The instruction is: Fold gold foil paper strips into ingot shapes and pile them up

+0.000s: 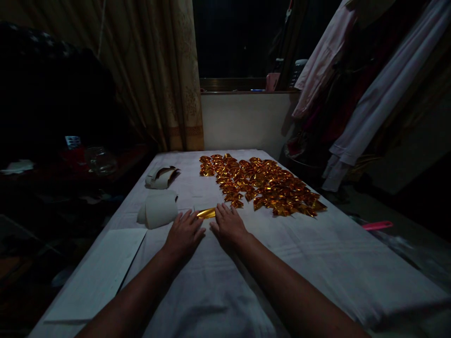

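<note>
Between my two hands a strip of shiny gold foil paper (206, 213) lies flat on the white tablecloth (218, 277). My left hand (185, 232) rests on its left end, fingers stretched out. On the right end lies my right hand (229, 223), its fingers also extended and flat. Both thumbs point inward, apart from each other. Just beyond my right hand spreads a heap of folded gold foil pieces (269, 183). Curled pale sheets of paper (161, 209) sit beside my left hand, with a smaller curled stack (162, 178) behind them.
A flat white board (100, 272) lies along the table's left edge. A glass jar (100, 160) stands on a dark side surface at left. Clothes (373, 103) hang at right, near a pink handle (377, 226). A curtain (176, 75) and window ledge (239, 92) are behind.
</note>
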A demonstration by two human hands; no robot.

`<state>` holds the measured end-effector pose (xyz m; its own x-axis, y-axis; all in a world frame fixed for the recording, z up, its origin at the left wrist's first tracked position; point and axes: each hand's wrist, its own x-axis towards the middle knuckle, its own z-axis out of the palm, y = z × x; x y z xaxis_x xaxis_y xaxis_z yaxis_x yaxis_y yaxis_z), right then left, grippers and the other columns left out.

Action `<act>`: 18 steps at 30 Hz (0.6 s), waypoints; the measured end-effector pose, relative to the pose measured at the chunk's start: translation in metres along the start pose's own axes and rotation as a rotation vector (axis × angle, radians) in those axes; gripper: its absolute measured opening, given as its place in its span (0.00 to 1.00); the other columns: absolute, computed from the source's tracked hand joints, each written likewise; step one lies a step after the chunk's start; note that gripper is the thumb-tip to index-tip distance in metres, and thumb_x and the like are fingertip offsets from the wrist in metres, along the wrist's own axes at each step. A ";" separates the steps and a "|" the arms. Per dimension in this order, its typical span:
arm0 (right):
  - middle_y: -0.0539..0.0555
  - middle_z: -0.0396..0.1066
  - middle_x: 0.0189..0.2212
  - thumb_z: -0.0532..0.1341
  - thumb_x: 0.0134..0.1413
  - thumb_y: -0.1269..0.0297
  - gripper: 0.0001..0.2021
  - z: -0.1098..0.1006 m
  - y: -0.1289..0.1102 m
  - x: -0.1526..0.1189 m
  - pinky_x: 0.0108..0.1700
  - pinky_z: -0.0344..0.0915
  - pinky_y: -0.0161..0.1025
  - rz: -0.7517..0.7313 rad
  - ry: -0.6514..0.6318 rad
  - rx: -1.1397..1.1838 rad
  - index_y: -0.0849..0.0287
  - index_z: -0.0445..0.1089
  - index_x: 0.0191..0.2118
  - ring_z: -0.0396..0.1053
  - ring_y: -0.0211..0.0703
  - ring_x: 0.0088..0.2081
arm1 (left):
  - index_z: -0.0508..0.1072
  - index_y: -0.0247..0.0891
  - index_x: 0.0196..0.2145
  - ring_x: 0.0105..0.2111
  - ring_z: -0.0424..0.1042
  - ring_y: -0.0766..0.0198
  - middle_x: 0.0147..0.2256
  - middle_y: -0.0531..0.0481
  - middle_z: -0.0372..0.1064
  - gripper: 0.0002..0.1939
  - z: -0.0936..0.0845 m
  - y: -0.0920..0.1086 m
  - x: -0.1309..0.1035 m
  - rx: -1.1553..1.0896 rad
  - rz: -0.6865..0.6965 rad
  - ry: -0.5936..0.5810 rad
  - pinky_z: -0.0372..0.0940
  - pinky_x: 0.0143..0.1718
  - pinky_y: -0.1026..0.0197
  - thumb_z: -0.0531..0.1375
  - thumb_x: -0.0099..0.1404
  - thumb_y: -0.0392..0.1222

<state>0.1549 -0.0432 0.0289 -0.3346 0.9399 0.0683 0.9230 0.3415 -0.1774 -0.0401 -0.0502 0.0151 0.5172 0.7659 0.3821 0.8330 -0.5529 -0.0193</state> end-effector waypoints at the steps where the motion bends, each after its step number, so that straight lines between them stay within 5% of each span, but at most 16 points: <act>1: 0.66 0.49 0.69 0.51 0.69 0.56 0.28 0.000 0.000 0.004 0.70 0.40 0.57 -0.014 0.020 0.005 0.67 0.56 0.68 0.45 0.56 0.71 | 0.75 0.40 0.50 0.60 0.66 0.45 0.58 0.40 0.70 0.15 0.003 -0.002 0.007 0.001 -0.001 0.012 0.58 0.59 0.37 0.54 0.71 0.45; 7: 0.60 0.53 0.69 0.50 0.70 0.56 0.26 0.010 0.003 0.010 0.70 0.42 0.57 -0.139 0.040 0.087 0.63 0.57 0.67 0.49 0.52 0.70 | 0.72 0.44 0.53 0.56 0.69 0.50 0.54 0.46 0.74 0.16 0.011 -0.013 0.021 -0.042 0.052 0.005 0.54 0.62 0.38 0.53 0.72 0.45; 18: 0.63 0.49 0.69 0.51 0.69 0.53 0.29 0.013 0.005 0.011 0.70 0.41 0.58 -0.082 -0.042 0.136 0.65 0.56 0.68 0.47 0.55 0.70 | 0.75 0.43 0.49 0.53 0.72 0.47 0.50 0.47 0.77 0.14 -0.001 -0.027 0.018 -0.061 0.085 -0.007 0.54 0.60 0.36 0.53 0.72 0.44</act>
<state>0.1534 -0.0313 0.0164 -0.4182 0.9071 0.0478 0.8588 0.4120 -0.3046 -0.0530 -0.0218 0.0231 0.5874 0.7174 0.3747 0.7723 -0.6352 0.0053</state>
